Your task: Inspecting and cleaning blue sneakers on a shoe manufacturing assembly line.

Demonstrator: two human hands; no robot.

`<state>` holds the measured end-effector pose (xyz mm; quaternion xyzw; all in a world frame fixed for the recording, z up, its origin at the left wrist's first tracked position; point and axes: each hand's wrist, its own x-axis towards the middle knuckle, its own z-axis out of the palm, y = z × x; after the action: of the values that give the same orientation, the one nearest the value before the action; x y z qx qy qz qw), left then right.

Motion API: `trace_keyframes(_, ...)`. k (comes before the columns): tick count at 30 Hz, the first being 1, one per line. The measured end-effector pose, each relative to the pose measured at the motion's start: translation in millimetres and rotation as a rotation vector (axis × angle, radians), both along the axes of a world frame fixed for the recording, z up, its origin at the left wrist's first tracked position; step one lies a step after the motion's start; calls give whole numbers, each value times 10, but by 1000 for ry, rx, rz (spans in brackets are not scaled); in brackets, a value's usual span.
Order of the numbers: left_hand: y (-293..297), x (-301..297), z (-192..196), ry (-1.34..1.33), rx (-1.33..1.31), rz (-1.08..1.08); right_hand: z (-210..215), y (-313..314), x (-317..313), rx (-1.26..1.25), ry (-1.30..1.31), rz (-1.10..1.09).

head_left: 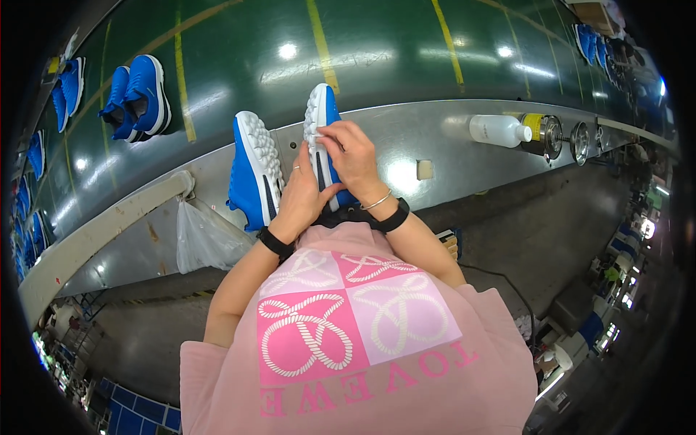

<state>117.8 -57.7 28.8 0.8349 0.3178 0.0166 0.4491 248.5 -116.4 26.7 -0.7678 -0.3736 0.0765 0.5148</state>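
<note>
A blue sneaker (331, 107) with a white knobbly sole lies tipped on its side on the metal ledge in front of me, toe pointing away. My left hand (301, 197) grips it near the heel, fingers along the sole and thumb on the other side. Over its middle, my right hand (351, 154) is closed in a pinch with the fingertips at the sole edge; whatever they pinch is too small to make out. To the left, a second blue sneaker (248, 177) rests on its side with its sole facing the first one.
Beyond the metal ledge (406, 130) runs a green conveyor belt (391, 51) with yellow stripes, carrying blue sneakers (138, 94) at left. A white bottle (499, 130), a yellow-labelled can (538, 134) and a small pale block (425, 170) sit rightward. A plastic bag (206, 235) hangs by a pale rail (109, 232).
</note>
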Motion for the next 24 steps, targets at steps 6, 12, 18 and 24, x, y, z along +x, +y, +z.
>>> trace_keyframes(6, 65, 63, -19, 61, -78, 23, -71, -11, 39, -60, -148, 65)
trace_keyframes(12, 64, 65, -28, 71, -53, 29, -9, 333, 323, -39, -15, -55)
trace_keyframes(18, 84, 107, 20, 108, -74, 20, -66, -22, 75, -76, -187, 98)
trace_keyframes(24, 53, 101, -18, 59, -28, 38, -10, 333, 324, -48, -71, -1)
